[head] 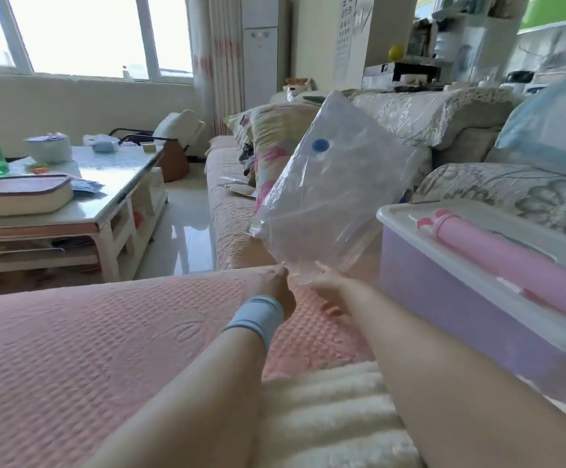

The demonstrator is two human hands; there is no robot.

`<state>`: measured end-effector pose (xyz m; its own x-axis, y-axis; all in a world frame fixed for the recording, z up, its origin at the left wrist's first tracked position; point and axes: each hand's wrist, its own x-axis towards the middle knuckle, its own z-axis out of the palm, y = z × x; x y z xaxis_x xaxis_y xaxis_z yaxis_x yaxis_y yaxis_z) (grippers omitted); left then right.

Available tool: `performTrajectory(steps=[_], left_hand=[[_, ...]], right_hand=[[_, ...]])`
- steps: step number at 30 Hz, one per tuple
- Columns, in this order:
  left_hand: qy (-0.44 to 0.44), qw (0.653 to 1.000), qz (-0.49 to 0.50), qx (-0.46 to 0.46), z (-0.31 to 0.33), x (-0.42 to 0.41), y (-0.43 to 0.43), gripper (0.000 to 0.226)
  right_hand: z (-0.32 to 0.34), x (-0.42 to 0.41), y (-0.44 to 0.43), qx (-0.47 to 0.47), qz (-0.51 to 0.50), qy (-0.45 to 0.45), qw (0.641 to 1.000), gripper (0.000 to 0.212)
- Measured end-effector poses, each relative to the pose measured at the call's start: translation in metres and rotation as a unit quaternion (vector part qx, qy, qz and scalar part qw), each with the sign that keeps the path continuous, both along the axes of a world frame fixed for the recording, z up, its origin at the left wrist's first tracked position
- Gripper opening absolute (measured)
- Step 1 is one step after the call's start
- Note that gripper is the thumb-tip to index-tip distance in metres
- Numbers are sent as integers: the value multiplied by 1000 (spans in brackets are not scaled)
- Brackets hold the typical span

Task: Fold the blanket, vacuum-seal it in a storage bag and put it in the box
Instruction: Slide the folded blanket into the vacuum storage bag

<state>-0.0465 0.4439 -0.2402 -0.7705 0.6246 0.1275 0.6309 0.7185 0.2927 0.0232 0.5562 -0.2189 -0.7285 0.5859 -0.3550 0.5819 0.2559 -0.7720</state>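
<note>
The clear storage bag (335,204) stood up in the air over the sofa (106,349), held only by its near, lower edge. Its long axis ran from that edge, low in the middle of the view, up and away toward the sofa's backrest, leaning a little to the right. The far end pointed upward, and the round blue valve (320,145) sat on the upper half, toward the left side. The bag looked flat (the cushions behind showed through it).

The left hand (274,282), with a pale blue wristband (254,319) on the wrist, pinched the bag's lower edge between thumb and fingers. The right hand (327,287), just beside it, gripped the same edge, thumb on top and fingers beneath the plastic. Those fingers were blurred, so I could not tell how far they curled.

The blanket (325,417), white and fluffy, lay on the sofa at the bottom of the view, between and under the two forearms, outside the bag. The box (443,298), lavender with a translucent lid (511,228) on it, stood on the sofa to the right of the hands. A pink pump (511,261) lay along the lid, its long axis running from far left to near right. A floral pillow (274,136) leaned behind the bag, and a white coffee table (112,184) stood to the left, well apart.
</note>
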Motion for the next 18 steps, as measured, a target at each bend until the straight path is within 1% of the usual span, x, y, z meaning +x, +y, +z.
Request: performTrajectory(steps=[1, 2, 3, 4, 6, 7, 9, 12, 15, 17, 18], left_hand=[[-9, 1000, -1, 1, -13, -7, 0, 42], [-21, 1000, -1, 1, -25, -14, -1, 43], [-35, 999, 2, 1, -34, -19, -2, 44], [-50, 999, 8, 3, -41, -25, -3, 45], [-67, 998, 18, 10, -48, -31, -4, 48], [-69, 997, 17, 12, -50, -31, -4, 51], [-61, 998, 9, 23, -51, -29, -5, 59], [-36, 997, -6, 72, -47, -21, -8, 71], [-6, 995, -11, 102, -36, -13, -17, 86], [31, 994, 7, 105, -21, -9, -28, 93], [49, 992, 17, 111, -11, -7, -35, 92]], right_hand=[[-12, -8, 4, -58, -40, 24, 997, 56], [-24, -16, 9, -87, -77, 48, 992, 55], [-34, -22, 13, -94, -107, 73, 987, 52], [-43, -27, 16, -105, -131, 95, 981, 44], [-51, -35, 20, -135, -164, 141, 967, 15], [-51, -38, 20, -155, -180, 163, 958, 9], [-51, -42, 17, -180, -206, 214, 938, 13], [-45, -40, 4, -203, -216, 280, 913, 12], [-30, -29, -18, -235, -230, 329, 885, 6], [-14, -18, -35, -251, -248, 351, 867, 11], [-6, -13, -43, -268, -246, 357, 860, 12]])
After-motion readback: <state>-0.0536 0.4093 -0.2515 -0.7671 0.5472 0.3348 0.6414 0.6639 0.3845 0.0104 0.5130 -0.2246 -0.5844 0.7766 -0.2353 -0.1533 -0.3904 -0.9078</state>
